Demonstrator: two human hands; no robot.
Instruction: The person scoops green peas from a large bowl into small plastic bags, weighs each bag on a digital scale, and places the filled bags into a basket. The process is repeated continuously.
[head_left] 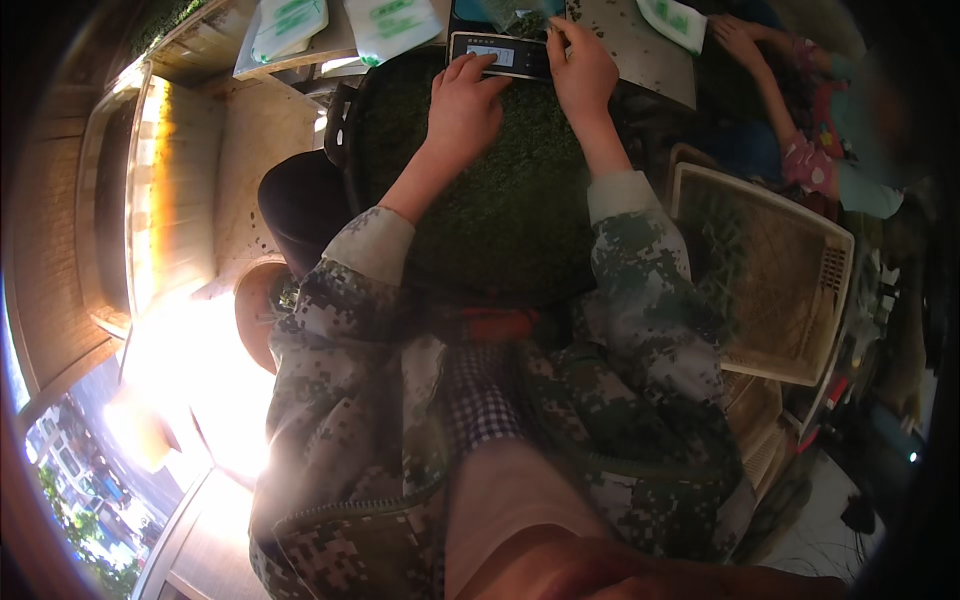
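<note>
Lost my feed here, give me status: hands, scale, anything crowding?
Left hand and right hand both on the small digital scale. Big pan of green leaves underneath. Another person's hand nearby, apart.

Both hands [520,95] on digital scale [500,55]

A grey table top [640,50] carries most of what sits in front of me; on it lies a small dark digital scale [500,53] with a pale display, and white pouches with green print [390,25] lie along its far edge. A big round pan of dark green tea leaves [510,200] sits at its near side; whether it rests on the table, I cannot tell.
</note>
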